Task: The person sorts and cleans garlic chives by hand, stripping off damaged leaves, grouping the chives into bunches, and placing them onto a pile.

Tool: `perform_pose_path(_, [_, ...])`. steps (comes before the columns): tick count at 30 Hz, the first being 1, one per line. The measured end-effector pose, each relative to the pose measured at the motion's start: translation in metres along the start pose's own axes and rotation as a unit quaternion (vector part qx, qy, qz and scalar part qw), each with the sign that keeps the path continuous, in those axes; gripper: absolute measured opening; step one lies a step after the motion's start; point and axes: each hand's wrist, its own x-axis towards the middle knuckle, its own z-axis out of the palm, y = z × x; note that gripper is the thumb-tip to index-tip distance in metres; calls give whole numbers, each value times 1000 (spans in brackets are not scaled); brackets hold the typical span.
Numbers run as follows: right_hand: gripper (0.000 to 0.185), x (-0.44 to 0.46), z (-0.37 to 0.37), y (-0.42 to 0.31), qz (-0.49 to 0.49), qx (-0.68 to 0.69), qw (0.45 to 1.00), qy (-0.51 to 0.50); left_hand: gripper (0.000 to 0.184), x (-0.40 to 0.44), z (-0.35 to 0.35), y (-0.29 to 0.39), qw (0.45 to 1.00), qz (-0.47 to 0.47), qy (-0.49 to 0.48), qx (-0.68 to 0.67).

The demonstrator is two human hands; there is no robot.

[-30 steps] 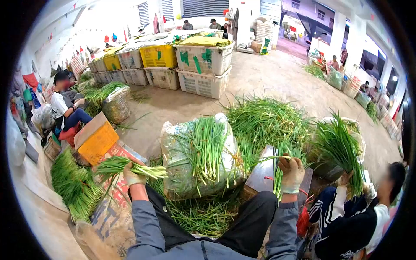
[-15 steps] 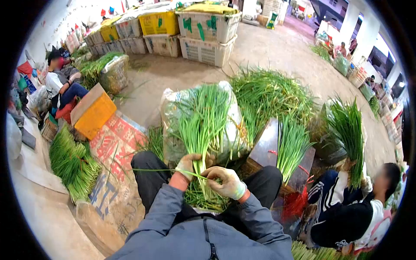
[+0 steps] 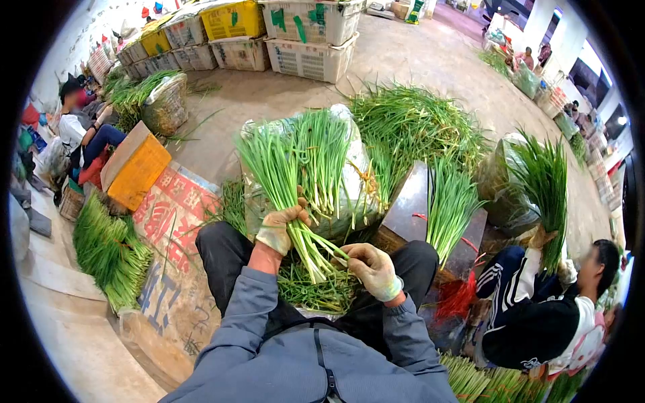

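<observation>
In the head view, my gloved left hand (image 3: 281, 228) is closed around a bunch of garlic chives (image 3: 274, 168), leaves pointing away from me and pale stems toward my lap. My gloved right hand (image 3: 373, 269) pinches the end of a stalk at the right of those stems, thumb and fingers together. More loose chives (image 3: 324, 161) lie beside the bunch on a plastic-covered bundle (image 3: 356, 144). Below my hands, scraps of green leaf (image 3: 316, 289) fill the space between my knees.
A bunch of chives (image 3: 453, 208) rests on a metal-topped stand (image 3: 408, 201) near red ties (image 3: 457, 295). Behind is a large chive heap (image 3: 416, 127). At right, a co-worker (image 3: 537, 322) holds another bunch (image 3: 541, 181). An orange crate (image 3: 138, 171) and tied chives (image 3: 111, 255) are left.
The bunch in my left hand has swung left, tilting away from the chives lying on the bundle. My right hand has moved right and down; the long leaf stretched across my wrists is gone from there.
</observation>
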Motion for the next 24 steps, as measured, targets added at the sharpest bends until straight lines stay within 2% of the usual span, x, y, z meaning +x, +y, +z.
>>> perform_pose_path(3, [8, -4, 11, 0, -14, 105, 994, -35, 46, -1, 13, 7, 999, 40, -16, 32])
perform_pose_path(6, [7, -8, 17, 2, -25, 120, 992, 14, 51, 7, 12, 8, 997, 67, -17, 39])
perform_pose_path(8, [7, -8, 15, 6, -24, 89, 996, 9, 51, 10, 13, 11, 995, 69, 14, 70])
perform_pose_path(9, [8, -8, 14, 7, -24, 55, 998, 3, 43, 16, 12, 10, 986, 108, 41, 122])
perform_pose_path(10, [8, -11, 11, 0, -25, 58, 998, 4, 43, 28, -1, 14, 985, 107, 40, 125])
perform_pose_path(13, [8, -34, -7, -8, -32, 180, 983, -8, 31, 52, -63, 50, 983, 143, 104, 43])
perform_pose_path(14, [11, -40, -10, -16, -1, 216, 976, 11, 29, 52, -72, 58, 983, 140, 112, 34])
perform_pose_path(15, [15, -37, -19, -13, 34, 73, 996, -32, 28, 48, -60, 63, 977, 172, 119, 29])
perform_pose_path(16, [18, -34, -25, -4, 72, -70, 992, -75, 28, 41, -51, 65, 978, 169, 122, 31])
perform_pose_path(17, [27, -30, -26, 26, 98, -213, 960, -155, 26, 37, -40, 66, 975, 192, 110, 16])
perform_pose_path(18, [42, -38, -31, 86, 24, -366, 901, -231, 24, 37, -32, 67, 972, 214, 95, 2])
perform_pose_path(19, [49, -38, -28, 84, 72, -436, 873, -205, 23, 35, -43, 66, 969, 190, 122, 100])
perform_pose_path(20, [58, -35, -26, 76, 123, -504, 838, -168, 21, 38, -43, 65, 951, 177, 191, 168])
perform_pose_path(21, [66, -25, -24, 57, 93, -415, 900, -97, 19, 44, -46, 53, 937, 252, 184, 157])
perform_pose_path(22, [75, -13, -20, 32, 67, -322, 944, -16, 25, 31, -12, 52, 955, 216, 153, 135])
perform_pose_path(23, [77, -5, -15, 13, -7, -321, 946, 39, 34, 33, -12, 47, 977, 123, 126, 118])
perform_pose_path(24, [84, 6, -12, -8, -85, -327, 939, 57, 37, 37, -9, 34, 966, 140, 120, 181])
